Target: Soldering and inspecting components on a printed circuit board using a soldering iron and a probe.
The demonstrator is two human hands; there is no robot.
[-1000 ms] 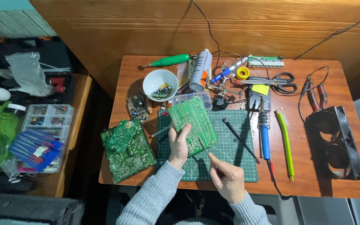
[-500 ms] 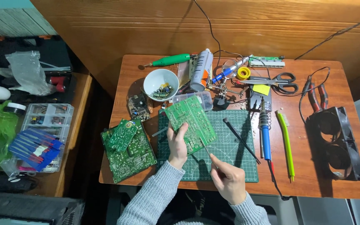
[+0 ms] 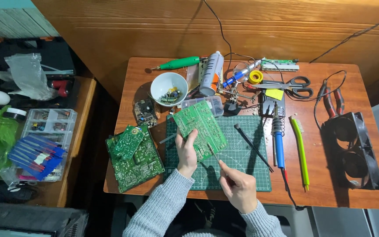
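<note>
Over the green cutting mat (image 3: pixel 242 175), green circuit board (image 3: pixel 199 128) tilted, gripped at its lower edge by left hand (image 3: pixel 187 151), thumb on its face. Right hand (image 3: pixel 238 188) just below-right, pinching thin metal tool (image 3: pixel 213 153), tip touching board. White bowl (image 3: pixel 168 88) behind, second circuit board (image 3: pixel 134 158) left.

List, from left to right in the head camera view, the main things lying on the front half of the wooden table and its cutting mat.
Two stacked green circuit boards → left hand holding a green circuit board → right hand with a thin tool → black rod → blue-handled soldering iron → yellow-green brush → black double fan.
</note>
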